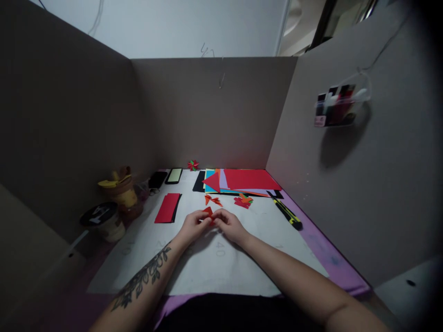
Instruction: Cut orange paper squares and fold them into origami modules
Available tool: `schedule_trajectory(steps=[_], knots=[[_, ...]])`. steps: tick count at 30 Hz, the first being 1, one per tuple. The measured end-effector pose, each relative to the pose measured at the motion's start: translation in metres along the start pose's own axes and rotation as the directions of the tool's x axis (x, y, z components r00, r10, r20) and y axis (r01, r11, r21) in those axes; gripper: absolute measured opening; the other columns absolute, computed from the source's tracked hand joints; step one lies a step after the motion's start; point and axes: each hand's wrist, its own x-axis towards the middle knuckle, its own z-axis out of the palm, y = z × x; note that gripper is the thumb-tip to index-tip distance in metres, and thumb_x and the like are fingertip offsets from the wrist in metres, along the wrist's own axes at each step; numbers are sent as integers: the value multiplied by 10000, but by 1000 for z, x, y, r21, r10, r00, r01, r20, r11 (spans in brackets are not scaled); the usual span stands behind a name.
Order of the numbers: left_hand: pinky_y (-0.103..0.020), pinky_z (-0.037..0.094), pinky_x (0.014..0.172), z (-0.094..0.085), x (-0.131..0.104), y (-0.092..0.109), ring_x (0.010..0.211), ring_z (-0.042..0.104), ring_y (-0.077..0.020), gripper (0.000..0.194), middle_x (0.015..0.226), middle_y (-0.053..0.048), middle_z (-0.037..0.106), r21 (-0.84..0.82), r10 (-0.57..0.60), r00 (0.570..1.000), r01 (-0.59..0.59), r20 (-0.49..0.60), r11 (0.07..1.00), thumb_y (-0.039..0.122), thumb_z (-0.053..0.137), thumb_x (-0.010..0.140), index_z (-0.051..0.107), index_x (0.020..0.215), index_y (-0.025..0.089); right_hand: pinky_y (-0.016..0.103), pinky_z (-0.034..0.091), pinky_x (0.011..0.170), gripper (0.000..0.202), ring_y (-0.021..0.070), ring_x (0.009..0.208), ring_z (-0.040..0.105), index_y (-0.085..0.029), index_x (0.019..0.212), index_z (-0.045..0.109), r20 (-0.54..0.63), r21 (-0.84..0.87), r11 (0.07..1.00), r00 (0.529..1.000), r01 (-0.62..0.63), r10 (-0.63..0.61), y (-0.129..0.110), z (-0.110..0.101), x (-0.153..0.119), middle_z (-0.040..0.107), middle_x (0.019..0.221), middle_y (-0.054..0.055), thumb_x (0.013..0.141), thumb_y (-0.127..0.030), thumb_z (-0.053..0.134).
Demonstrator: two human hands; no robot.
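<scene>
Between my two hands, just above the white sheet, is a small piece of red folded paper (208, 211). My left hand (194, 226) pinches it from the left, thumb and fingers together. From the right, my right hand (229, 225) grips the same piece near its edge. Parts of the paper are hidden behind the fingers. Just beyond the hands lie small orange folded paper pieces (213, 200). A little to their right is a small pile of red, orange and green paper pieces (243, 201).
Red paper strips (167, 208) lie at left. Colored sheets (251, 180) are stacked at the back beside a phone (173, 175) and a paper star (193, 165). A yellow-black utility knife (287, 213) lies right. A lidded cup (104, 222) stands left. Grey partitions (214, 115) enclose the table.
</scene>
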Motion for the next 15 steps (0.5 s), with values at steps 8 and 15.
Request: schedule_trajectory(steps=[8, 15], knots=[[-251, 421, 625, 0, 0, 4, 685, 573, -161, 197, 727, -44, 664, -30, -46, 998, 44, -46, 999, 292, 559, 758, 684, 725, 144, 283, 472, 743, 188, 171, 917, 559, -190, 923, 605, -98, -149, 984, 989, 96, -111, 0, -2, 3, 551, 980, 46, 742, -170, 558], [-249, 441, 630, 1, 0, -1, 709, 603, -167, 184, 776, -51, 687, -42, -69, 996, 67, -50, 997, 298, 588, 743, 691, 767, 147, 335, 487, 805, 235, 178, 871, 618, -183, 971, 580, -3, 56, 998, 1000, 18, -18, 2, 2, 1, 642, 947, 46, 744, -220, 626]])
